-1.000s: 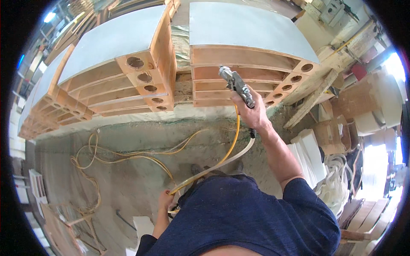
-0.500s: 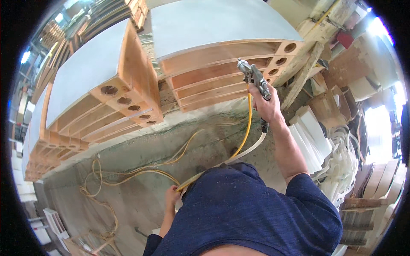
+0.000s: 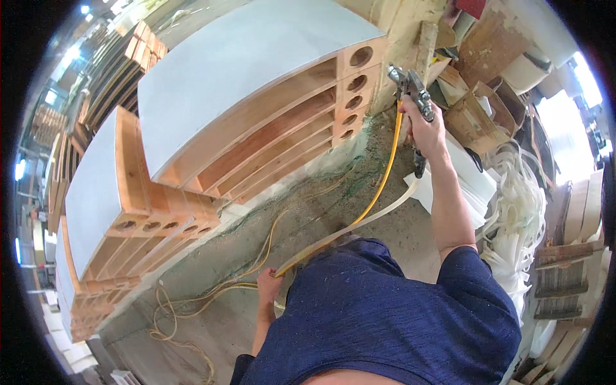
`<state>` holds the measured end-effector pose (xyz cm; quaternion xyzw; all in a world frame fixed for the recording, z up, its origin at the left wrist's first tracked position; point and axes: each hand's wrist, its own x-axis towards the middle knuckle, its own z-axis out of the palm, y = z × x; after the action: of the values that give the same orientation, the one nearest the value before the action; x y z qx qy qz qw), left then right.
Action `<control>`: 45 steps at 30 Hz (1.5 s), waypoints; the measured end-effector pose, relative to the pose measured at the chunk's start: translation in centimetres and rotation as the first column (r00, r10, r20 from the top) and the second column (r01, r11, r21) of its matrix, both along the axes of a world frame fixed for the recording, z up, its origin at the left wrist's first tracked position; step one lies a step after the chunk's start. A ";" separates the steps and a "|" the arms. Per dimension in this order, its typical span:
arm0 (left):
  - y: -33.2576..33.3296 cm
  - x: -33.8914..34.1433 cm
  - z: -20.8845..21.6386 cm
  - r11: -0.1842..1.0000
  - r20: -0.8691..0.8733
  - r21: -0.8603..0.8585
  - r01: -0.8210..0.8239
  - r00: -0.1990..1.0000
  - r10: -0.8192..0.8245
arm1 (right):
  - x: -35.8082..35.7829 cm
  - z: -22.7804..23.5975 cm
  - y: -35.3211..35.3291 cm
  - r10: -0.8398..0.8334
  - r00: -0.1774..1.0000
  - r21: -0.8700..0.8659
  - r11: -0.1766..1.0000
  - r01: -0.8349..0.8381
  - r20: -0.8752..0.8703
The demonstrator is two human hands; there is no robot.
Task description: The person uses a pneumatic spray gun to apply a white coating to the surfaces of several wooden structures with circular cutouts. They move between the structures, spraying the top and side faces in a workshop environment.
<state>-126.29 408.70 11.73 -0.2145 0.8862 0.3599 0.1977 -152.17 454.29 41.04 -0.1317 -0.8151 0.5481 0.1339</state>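
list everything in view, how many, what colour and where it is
gun: 1, silvery, in the right hand, upper right
hoses: 2, yellow and white, from the gun to the left hand
floor hose: looped, count unclear, yellowish, lower left
stacks: at least 3, pale tops on wood frames, centre to left
timber: many, brown, upper left
boxes: several, brown, upper right
sheets: several, white, beside the right forearm
strips: tangled heap, white, right
floor: 1, grey, beneath
shirt: 1, navy, lower centre
hands: 2, bare, left on hoses, right on gun
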 end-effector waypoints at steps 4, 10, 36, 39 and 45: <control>4.3 -2.7 3.0 0.999 -0.051 0.019 0.045 0.998 -0.044 | -2.1 -0.7 4.9 -0.083 0.985 -0.096 0.993 0.068 -0.153; 4.7 -1.2 3.1 0.996 -0.043 -0.084 0.031 0.998 -0.035 | -2.5 -2.2 3.1 0.169 0.983 -0.096 0.980 -0.175 -0.064; -20.9 3.6 13.4 0.936 -0.211 0.335 -0.104 0.960 0.182 | -8.8 18.6 -43.5 0.673 0.739 0.432 0.672 -0.602 -0.016; -21.8 3.2 15.6 0.938 -0.218 0.338 -0.081 0.962 0.162 | -10.4 21.3 -45.3 0.665 0.744 0.280 0.703 -0.653 0.064; -19.6 2.4 18.1 0.949 -0.211 0.314 -0.006 0.974 0.076 | -12.3 23.5 -41.8 0.548 0.831 0.196 0.808 -0.556 0.098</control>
<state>-123.92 389.11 29.87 -0.1578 0.8300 0.5209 0.1219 -164.50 412.46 64.51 0.1160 -0.8750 0.4688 -0.0324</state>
